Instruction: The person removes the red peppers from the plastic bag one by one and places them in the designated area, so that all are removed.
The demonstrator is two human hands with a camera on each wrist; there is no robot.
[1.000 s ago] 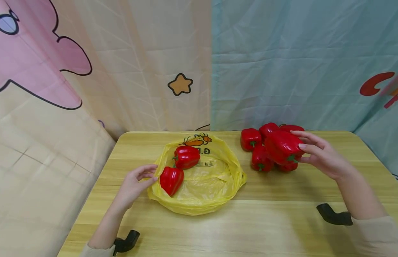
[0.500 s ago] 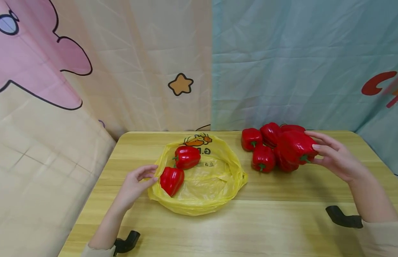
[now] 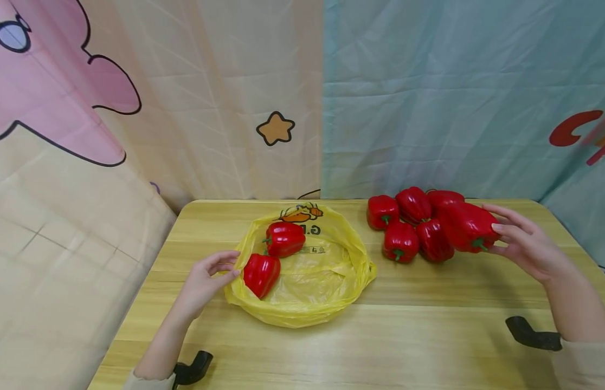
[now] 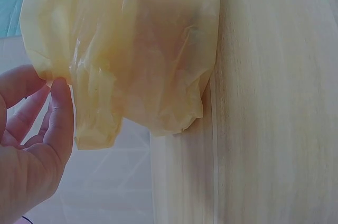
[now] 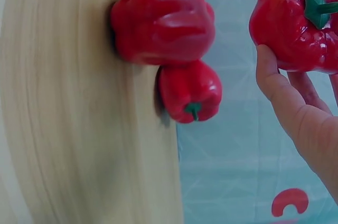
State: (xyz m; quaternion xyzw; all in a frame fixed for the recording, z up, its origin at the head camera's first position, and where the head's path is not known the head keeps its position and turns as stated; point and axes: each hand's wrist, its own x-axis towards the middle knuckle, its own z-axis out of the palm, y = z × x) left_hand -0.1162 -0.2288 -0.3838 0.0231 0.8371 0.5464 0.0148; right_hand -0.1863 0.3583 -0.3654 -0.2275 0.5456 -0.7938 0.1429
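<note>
My left hand (image 3: 207,279) pinches the left rim of a yellow plastic bag (image 3: 312,287) that lies spread on the table with its mouth wide. In the left wrist view, thumb and fingertips meet on the bag's edge (image 4: 100,65). Two red bell peppers, one upper (image 3: 285,239) and one lower (image 3: 261,275), lie inside the bag's left half. My right hand (image 3: 527,244) grips another red bell pepper (image 3: 465,225) from its right side, raised above the table. In the right wrist view this pepper (image 5: 290,20) shows its green stem, with fingers along its side.
Several more red bell peppers (image 3: 400,242) are grouped at the table's back right, left of my right hand. The wooden table (image 3: 361,346) ends at a patterned curtain (image 3: 429,97) behind. Black curved pieces (image 3: 532,333) stick out at both wrists.
My right hand has moved to the right with its bell pepper, uncovering more of the grouped peppers. My left hand stays on the bag's rim.
</note>
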